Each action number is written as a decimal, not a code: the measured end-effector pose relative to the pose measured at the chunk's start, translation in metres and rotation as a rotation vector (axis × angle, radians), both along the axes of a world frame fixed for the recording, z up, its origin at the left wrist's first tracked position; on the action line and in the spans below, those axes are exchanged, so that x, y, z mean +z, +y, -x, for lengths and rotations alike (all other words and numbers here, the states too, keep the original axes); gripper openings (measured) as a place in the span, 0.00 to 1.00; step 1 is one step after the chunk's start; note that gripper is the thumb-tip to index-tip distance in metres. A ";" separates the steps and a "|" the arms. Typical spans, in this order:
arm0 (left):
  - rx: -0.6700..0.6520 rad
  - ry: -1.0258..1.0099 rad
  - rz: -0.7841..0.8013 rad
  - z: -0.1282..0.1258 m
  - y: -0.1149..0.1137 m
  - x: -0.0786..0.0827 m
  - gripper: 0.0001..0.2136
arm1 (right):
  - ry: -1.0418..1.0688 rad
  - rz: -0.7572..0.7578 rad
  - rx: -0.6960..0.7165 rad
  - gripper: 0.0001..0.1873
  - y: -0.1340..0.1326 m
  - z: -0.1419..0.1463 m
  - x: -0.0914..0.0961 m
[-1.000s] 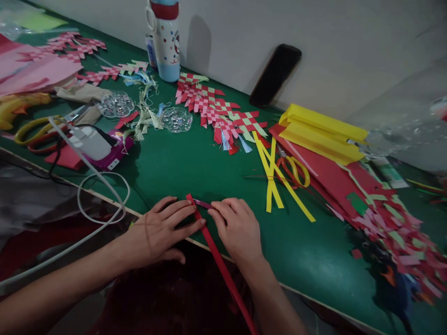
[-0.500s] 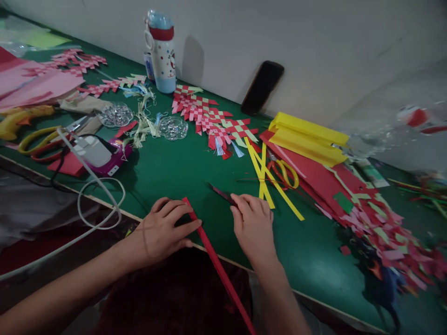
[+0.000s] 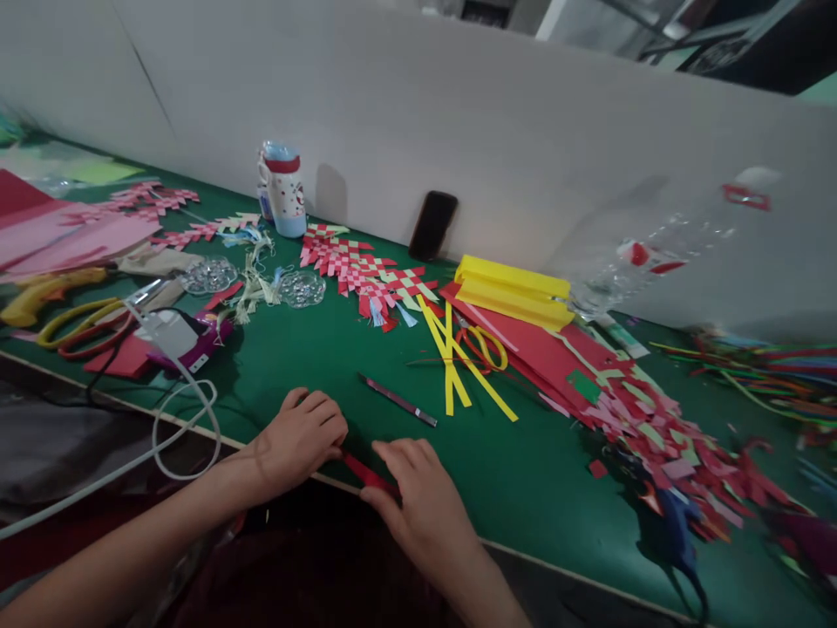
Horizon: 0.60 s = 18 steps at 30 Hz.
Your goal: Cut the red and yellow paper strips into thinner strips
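Flat pink paper (image 3: 105, 237) covers the left end of the green desk (image 3: 523, 493), near scissors (image 3: 82, 324) with looped plastic handles. The bottle (image 3: 286, 199), smooth and rounded, stands upright at the far edge, probably to keep it off the working area. The left hand (image 3: 301, 440) is at the near edge, its fingers curled closed on the end of the narrow red strip (image 3: 366, 474), perhaps to steady it. In front of the wall, jagged woven paper (image 3: 353, 270) runs along the far edge. The slim, stiff knife (image 3: 397, 400) lies beyond the strip, seemingly within easy reach. The right hand (image 3: 418, 488) is half open, thumb apart, the strip running into the gap; whether it grips, I cannot tell. Further right: crossed, flat yellow strips (image 3: 449, 362), then loose, crinkled scraps (image 3: 686, 453).
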State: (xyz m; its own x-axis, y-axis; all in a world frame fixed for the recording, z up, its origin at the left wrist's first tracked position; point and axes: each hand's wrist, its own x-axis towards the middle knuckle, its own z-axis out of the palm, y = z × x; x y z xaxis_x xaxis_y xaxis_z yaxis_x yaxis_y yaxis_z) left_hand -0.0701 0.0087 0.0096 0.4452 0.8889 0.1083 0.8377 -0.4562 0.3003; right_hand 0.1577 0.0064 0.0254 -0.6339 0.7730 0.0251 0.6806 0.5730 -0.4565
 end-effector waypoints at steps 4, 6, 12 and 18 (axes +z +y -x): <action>-0.042 -0.005 -0.053 0.003 0.010 0.003 0.06 | -0.045 0.041 -0.026 0.22 0.004 0.003 0.001; -0.064 -0.008 -0.080 0.002 0.016 0.009 0.06 | -0.045 0.096 -0.058 0.17 0.007 0.003 0.004; 0.094 -0.116 -0.358 -0.014 0.034 0.038 0.11 | -0.005 0.110 -0.233 0.11 0.043 -0.032 0.023; 0.220 -0.238 -0.345 -0.052 0.066 0.049 0.18 | 0.131 0.054 -0.513 0.18 0.119 -0.107 0.044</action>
